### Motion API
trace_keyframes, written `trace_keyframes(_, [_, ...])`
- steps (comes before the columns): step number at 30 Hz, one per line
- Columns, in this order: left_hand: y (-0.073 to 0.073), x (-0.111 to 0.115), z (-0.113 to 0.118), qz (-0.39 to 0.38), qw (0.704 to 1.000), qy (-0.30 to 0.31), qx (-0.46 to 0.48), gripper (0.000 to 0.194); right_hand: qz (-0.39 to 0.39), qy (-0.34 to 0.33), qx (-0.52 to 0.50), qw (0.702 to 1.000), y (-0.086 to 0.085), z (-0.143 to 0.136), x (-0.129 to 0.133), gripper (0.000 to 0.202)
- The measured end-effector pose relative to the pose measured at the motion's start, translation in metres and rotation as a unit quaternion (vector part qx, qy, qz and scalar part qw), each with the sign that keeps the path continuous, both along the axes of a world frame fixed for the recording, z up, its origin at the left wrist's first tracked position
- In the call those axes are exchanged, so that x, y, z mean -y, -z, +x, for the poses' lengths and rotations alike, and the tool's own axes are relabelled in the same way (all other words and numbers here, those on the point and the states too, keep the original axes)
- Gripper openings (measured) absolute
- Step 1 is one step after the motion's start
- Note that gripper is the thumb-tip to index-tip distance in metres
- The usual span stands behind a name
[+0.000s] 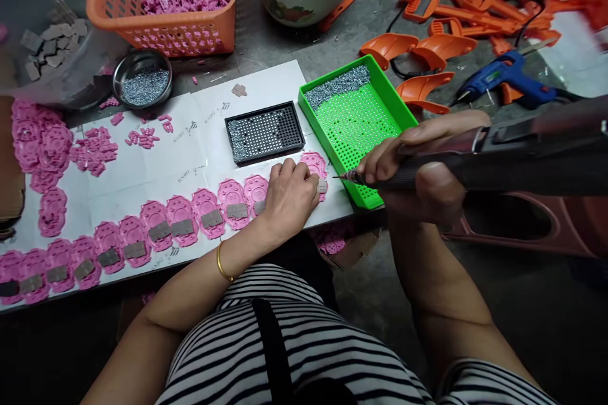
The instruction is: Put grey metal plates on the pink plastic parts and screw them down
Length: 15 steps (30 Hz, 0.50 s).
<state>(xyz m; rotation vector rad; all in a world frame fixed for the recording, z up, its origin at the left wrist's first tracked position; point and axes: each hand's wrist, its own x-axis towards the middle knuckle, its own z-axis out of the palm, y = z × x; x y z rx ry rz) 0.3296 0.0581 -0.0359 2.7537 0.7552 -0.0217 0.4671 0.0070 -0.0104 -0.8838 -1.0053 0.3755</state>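
Note:
My right hand [430,193] is wrapped around a dark electric screwdriver [527,152]. Its thin bit points left, a little to the right of the last pink plastic casing [314,163] in a row. Over that casing's left side lies my left hand [291,196], fingers bent and pressed onto it; a grey plate shows on the casing beside the thumb. More pink casings [207,212] with grey plates [211,219] run left along the white board. Behind my left hand sits a black perforated tray [265,130] with small screws. The green perforated tray [332,107] beside it holds screws along its back.
At the back stand an orange basket [161,25] of pink parts and a bowl [304,3] of pink pieces. A metal bowl [159,98] holds screws. Orange toy shovels [446,47] and a blue glue gun [510,76] lie at right. Loose pink parts [95,150] lie left.

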Motion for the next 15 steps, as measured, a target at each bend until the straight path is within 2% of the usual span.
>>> trace_keyframes(9, [0.002,0.003,0.000,-0.010,1.000,-0.016,-0.005,0.020,-0.023,-0.028,-0.013,0.999,0.012,0.001,0.004,0.018])
trace_keyframes(15, [0.006,0.002,-0.003,-0.015,1.000,-0.017,0.018,0.023,-0.002,-0.048,-0.026,0.998,0.019,0.003,0.005,0.020])
